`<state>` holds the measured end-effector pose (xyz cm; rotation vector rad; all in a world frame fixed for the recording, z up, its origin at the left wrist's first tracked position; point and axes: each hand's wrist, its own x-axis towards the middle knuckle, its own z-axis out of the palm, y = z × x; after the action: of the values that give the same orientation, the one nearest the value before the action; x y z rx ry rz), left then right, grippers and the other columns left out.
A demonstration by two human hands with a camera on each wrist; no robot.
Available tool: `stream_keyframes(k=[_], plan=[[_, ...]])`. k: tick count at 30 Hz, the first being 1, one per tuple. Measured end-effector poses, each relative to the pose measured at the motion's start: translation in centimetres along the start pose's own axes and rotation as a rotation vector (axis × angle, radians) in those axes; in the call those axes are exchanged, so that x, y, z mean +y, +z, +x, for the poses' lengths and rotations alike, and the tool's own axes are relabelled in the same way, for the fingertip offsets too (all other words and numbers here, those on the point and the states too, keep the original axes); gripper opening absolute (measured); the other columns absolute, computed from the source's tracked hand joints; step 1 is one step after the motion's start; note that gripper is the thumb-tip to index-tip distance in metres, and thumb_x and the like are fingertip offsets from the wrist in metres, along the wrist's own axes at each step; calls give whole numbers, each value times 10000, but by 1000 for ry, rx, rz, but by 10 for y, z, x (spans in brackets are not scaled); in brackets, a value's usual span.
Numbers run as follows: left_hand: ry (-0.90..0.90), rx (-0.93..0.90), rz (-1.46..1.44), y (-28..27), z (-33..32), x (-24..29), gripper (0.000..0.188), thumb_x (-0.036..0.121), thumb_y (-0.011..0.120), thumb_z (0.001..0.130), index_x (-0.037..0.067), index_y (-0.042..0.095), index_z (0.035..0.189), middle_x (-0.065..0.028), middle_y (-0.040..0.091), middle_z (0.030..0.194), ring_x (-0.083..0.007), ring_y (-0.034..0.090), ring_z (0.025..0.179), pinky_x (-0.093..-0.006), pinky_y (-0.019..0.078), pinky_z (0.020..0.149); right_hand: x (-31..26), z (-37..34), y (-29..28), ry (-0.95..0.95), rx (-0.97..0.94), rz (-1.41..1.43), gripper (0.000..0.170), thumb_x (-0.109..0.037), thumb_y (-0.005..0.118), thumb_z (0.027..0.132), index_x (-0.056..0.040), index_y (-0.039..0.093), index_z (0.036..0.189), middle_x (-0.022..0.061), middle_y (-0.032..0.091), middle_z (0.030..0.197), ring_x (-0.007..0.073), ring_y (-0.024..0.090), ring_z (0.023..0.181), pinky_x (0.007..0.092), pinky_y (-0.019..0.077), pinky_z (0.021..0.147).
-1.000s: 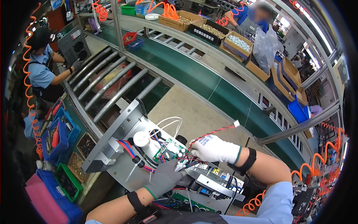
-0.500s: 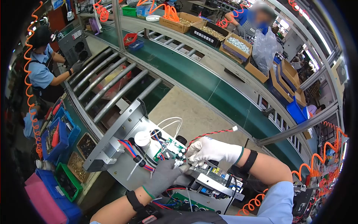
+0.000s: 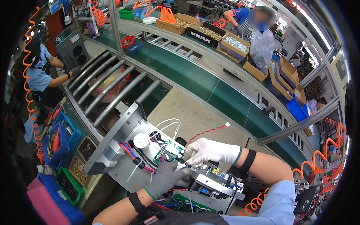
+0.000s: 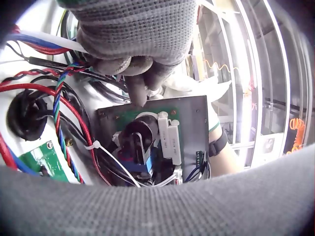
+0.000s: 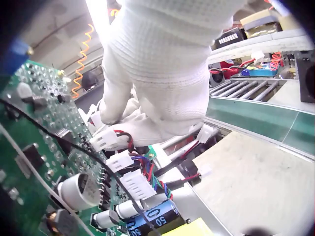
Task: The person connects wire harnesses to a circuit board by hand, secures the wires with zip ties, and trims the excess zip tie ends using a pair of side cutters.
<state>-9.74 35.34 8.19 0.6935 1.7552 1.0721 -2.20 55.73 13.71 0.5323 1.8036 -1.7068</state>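
Note:
A metal chassis with circuit boards and wiring lies in front of me. My left hand, in a grey glove, pinches a small white plug connector between thumb and fingers. Fingertips almost meeting it, my white-gloved right hand grips a twisted red-and-black wire; the wire's free end with its white plug sticks out above the hand. The right wrist view shows white connectors with coloured wires just below the right fingers, beside an upright green circuit board. The right fingertips are partly hidden.
Bundled red and blue cables with a zip tie cross the chassis left of my hands. Parts bins stand at far left. Beyond lie a roller conveyor, a green belt and boxes of screws. Another person works at upper left.
My right hand has drawn in close to the left fingertips, and its fingers have curled more. The red-and-black wire's free end has shifted left. The left hand has stayed nearly in place.

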Motion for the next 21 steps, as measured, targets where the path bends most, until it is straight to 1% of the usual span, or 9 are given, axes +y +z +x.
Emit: stream_keyframes(k=[6, 8, 10, 12, 14, 15, 16, 18, 21], plan=[[41, 89, 152, 0, -13, 22, 329, 309, 672, 833, -18, 664, 794, -64, 562, 574, -89, 531, 569, -283, 435, 531, -16, -1, 4, -33, -27, -206, 122, -145, 657, 829, -38, 683, 882, -19, 616, 704, 44, 539, 597, 239, 419, 515], [223, 343, 141, 6, -18, 25, 365, 358, 680, 827, -6, 664, 808, -108, 581, 589, -155, 586, 584, -331, 467, 568, -36, -10, 12, -62, -17, -331, 124, -151, 631, 835, -42, 681, 866, 5, 632, 710, 85, 574, 578, 259, 447, 520], [188, 260, 104, 4, -21, 26, 321, 338, 665, 825, 26, 652, 902, -148, 616, 664, -233, 629, 651, -361, 485, 602, -40, -15, 16, -92, -9, -455, 133, -157, 605, 840, -46, 678, 849, 29, 647, 717, 125, 609, 559, 280, 475, 525], [154, 183, 70, 4, -23, 26, 312, 317, 651, 823, 57, 640, 995, -187, 651, 740, -311, 672, 719, -392, 502, 637, -39, -18, 21, -468, -48, -716, 147, -168, 590, 827, -57, 683, 845, 65, 657, 783, 210, 655, 666, 328, 503, 617], [106, 49, 365, 4, -24, 23, 264, 304, 640, 824, 106, 658, 997, -187, 660, 765, -339, 660, 695, -413, 500, 626, -51, -35, 30, -518, -89, -674, 142, -175, 589, 831, -55, 663, 845, 89, 637, 843, 251, 643, 827, 359, 492, 743], [135, 102, 381, 9, -23, 22, 274, 343, 664, 820, 75, 712, 790, -173, 649, 691, -328, 667, 683, -410, 507, 603, -50, -39, 33, -570, -56, -726, 143, -170, 582, 838, -55, 656, 880, 86, 634, 838, 248, 642, 815, 351, 491, 746], [137, 113, 385, 13, -21, 20, 274, 343, 664, 820, 75, 712, 790, -173, 649, 691, -328, 667, 683, -410, 507, 603, -48, -42, 35, -623, -24, -776, 149, -164, 575, 845, -55, 649, 915, 83, 631, 833, 245, 640, 804, 343, 491, 749], [144, 88, 781, 18, -19, 15, 207, 295, 639, 819, 93, 680, 807, -165, 630, 662, -341, 649, 651, -438, 502, 581, -43, -36, 26, -568, 21, -637, 148, -158, 566, 850, -57, 640, 931, 76, 625, 820, 229, 639, 801, 332, 489, 744], [228, 132, 687, 18, -27, 20, 212, 265, 617, 817, 85, 621, 930, -161, 637, 704, -353, 642, 675, -468, 494, 586, -44, -38, 23, -295, 6, -260, 127, -139, 535, 862, -64, 610, 933, 68, 616, 796, 198, 638, 801, 321, 484, 729]])
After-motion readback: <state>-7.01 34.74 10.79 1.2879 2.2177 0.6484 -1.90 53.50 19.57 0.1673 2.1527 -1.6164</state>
